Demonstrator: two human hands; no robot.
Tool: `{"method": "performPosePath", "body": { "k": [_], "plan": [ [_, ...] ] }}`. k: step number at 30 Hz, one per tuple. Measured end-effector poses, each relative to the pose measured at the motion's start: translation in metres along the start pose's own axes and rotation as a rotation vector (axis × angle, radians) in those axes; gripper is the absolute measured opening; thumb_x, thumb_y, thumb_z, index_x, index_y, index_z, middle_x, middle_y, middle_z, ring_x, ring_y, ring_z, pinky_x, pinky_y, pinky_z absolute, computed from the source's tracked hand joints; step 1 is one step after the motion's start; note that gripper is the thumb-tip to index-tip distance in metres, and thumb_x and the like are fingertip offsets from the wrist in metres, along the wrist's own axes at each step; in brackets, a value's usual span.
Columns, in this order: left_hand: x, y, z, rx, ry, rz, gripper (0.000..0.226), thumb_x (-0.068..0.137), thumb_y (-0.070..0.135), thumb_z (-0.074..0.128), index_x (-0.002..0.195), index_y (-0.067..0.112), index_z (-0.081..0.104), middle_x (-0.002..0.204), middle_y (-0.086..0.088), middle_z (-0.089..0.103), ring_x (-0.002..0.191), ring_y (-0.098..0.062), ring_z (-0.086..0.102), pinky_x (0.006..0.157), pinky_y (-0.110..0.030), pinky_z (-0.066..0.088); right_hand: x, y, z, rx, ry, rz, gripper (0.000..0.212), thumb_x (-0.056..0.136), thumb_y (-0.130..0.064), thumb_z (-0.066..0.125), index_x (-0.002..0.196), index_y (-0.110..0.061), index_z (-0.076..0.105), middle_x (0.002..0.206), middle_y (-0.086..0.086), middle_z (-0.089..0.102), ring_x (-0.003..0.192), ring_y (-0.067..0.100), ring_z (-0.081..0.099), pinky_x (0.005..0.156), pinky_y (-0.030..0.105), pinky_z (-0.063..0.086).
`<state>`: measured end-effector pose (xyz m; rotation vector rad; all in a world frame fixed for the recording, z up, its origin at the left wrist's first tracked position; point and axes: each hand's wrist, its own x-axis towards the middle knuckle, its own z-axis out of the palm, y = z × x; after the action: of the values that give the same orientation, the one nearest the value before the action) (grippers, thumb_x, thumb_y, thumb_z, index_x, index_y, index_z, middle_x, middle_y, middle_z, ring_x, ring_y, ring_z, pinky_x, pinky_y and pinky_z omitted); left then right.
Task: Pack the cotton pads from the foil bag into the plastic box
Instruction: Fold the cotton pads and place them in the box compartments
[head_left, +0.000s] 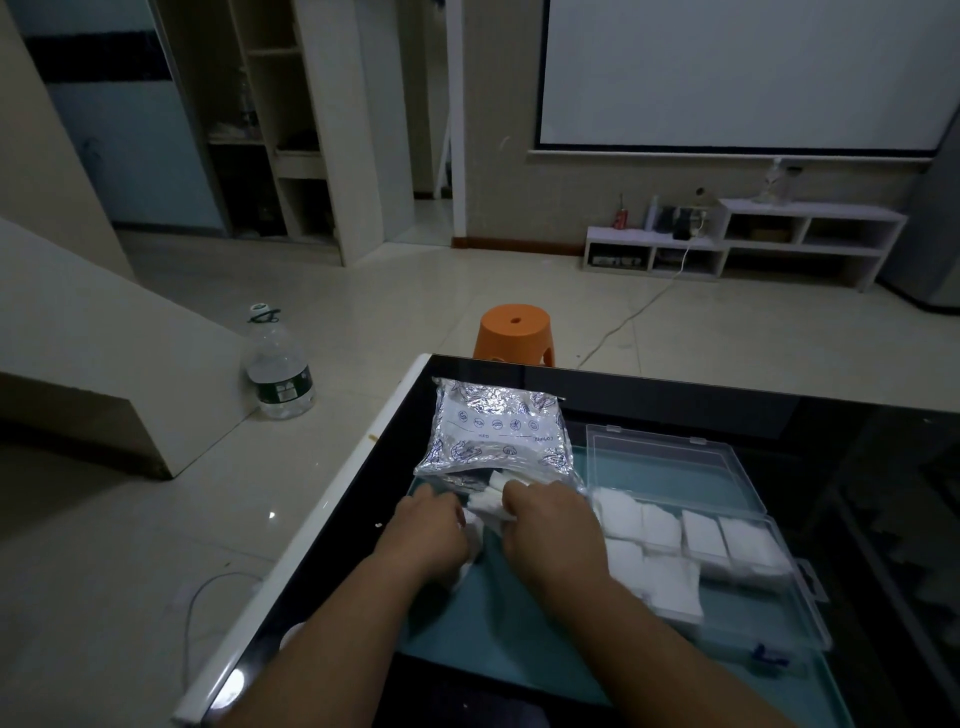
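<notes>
Head camera shows me the left hand and right hand at the crinkled foil bag mouth, fingers curled tight round soft white cotton pads. More square pads fill the clear plastic box just to the right on the dark glass worktop. Beyond it, an orange stool and a water bottle stand on the tiled floor.

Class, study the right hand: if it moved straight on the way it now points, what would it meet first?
The right hand already grips cotton pads. Going straight on, it would most likely run into the open mouth of the foil bag just ahead, though depth is hard to judge.
</notes>
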<state>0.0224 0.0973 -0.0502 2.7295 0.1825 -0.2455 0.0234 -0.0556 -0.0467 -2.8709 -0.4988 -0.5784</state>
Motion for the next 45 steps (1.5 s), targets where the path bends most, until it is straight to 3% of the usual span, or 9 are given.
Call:
{"method": "performPosePath", "body": {
  "k": [4, 11, 13, 20, 26, 30, 38, 42, 45],
  "plan": [
    [-0.001, 0.003, 0.000, -0.150, -0.007, -0.063, 0.061, 0.078, 0.035, 0.059, 0.136, 0.025, 0.042, 0.136, -0.013, 0.047, 0.125, -0.031, 0.048, 0.101, -0.034, 0.041, 0.003, 0.003, -0.015, 0.129, -0.093, 0.041, 0.008, 0.080, -0.024, 0.055, 0.087, -0.024, 0.054, 0.087, 0.008, 0.064, 0.086, 0.030, 0.058, 0.063, 0.031, 0.032],
    [0.008, 0.008, -0.003, -0.395, 0.053, -0.186, 0.040, 0.079, 0.010, 0.064, 0.118, 0.016, 0.057, 0.124, -0.009, 0.061, 0.111, -0.024, 0.058, 0.093, -0.026, 0.043, 0.005, 0.008, -0.021, 0.138, -0.181, 0.099, 0.018, 0.079, -0.020, 0.053, 0.097, -0.022, 0.055, 0.096, 0.008, 0.065, 0.092, 0.030, 0.058, 0.069, 0.033, 0.038],
    [0.009, 0.010, -0.003, -0.431, 0.041, -0.185, 0.045, 0.078, 0.009, 0.066, 0.122, 0.016, 0.059, 0.124, -0.009, 0.062, 0.110, -0.024, 0.059, 0.092, -0.025, 0.044, 0.005, 0.008, -0.020, 0.143, -0.191, 0.110, 0.019, 0.079, -0.020, 0.054, 0.098, -0.023, 0.056, 0.097, 0.007, 0.065, 0.092, 0.029, 0.058, 0.071, 0.033, 0.040],
    [0.016, 0.007, 0.014, -0.215, -0.024, -0.142, 0.057, 0.070, 0.040, 0.052, 0.127, 0.031, 0.053, 0.132, -0.010, 0.059, 0.119, -0.028, 0.057, 0.100, -0.035, 0.047, 0.003, 0.012, -0.022, 0.167, -0.243, 0.129, 0.018, 0.082, -0.021, 0.056, 0.099, -0.021, 0.059, 0.098, 0.008, 0.068, 0.092, 0.029, 0.061, 0.070, 0.030, 0.040],
    [0.000, 0.016, 0.005, -0.170, 0.028, -0.125, 0.046, 0.084, 0.035, 0.058, 0.128, 0.022, 0.051, 0.141, -0.016, 0.035, 0.121, -0.032, 0.051, 0.103, -0.034, 0.042, 0.004, 0.014, -0.025, 0.150, -0.263, 0.125, 0.029, 0.081, -0.018, 0.056, 0.107, -0.025, 0.067, 0.105, 0.005, 0.070, 0.098, 0.027, 0.061, 0.078, 0.030, 0.046],
    [0.002, 0.016, 0.006, -0.141, 0.011, -0.124, 0.062, 0.081, 0.031, 0.059, 0.141, 0.024, 0.041, 0.144, -0.016, 0.033, 0.130, -0.033, 0.043, 0.107, -0.036, 0.038, 0.003, 0.014, -0.027, 0.172, -0.284, 0.153, 0.028, 0.079, -0.017, 0.056, 0.103, -0.025, 0.068, 0.101, 0.004, 0.070, 0.096, 0.026, 0.061, 0.078, 0.030, 0.047],
    [0.003, 0.016, 0.002, -0.092, -0.036, -0.175, 0.050, 0.079, 0.033, 0.062, 0.124, 0.016, 0.052, 0.136, -0.015, 0.036, 0.123, -0.032, 0.048, 0.100, -0.034, 0.040, 0.003, 0.013, -0.032, 0.241, -0.325, 0.176, 0.021, 0.082, -0.020, 0.054, 0.100, -0.022, 0.065, 0.101, 0.005, 0.069, 0.094, 0.026, 0.060, 0.079, 0.031, 0.048],
    [0.003, 0.014, 0.000, -0.238, 0.023, -0.127, 0.017, 0.079, 0.021, 0.059, 0.095, 0.022, 0.051, 0.104, -0.007, 0.057, 0.098, -0.026, 0.057, 0.075, -0.027, 0.042, 0.004, 0.015, -0.042, 0.339, -0.350, 0.217, 0.015, 0.078, -0.023, 0.055, 0.091, -0.021, 0.063, 0.097, 0.007, 0.068, 0.091, 0.027, 0.059, 0.075, 0.030, 0.047],
    [0.001, 0.015, -0.008, -0.405, 0.045, -0.126, 0.027, 0.077, 0.009, 0.060, 0.099, 0.023, 0.051, 0.094, -0.003, 0.055, 0.089, -0.025, 0.057, 0.069, -0.026, 0.041, 0.006, 0.018, -0.048, 0.451, -0.356, 0.297, 0.016, 0.074, -0.015, 0.061, 0.089, -0.019, 0.066, 0.095, 0.007, 0.067, 0.088, 0.025, 0.060, 0.069, 0.027, 0.045]
  ]
}}
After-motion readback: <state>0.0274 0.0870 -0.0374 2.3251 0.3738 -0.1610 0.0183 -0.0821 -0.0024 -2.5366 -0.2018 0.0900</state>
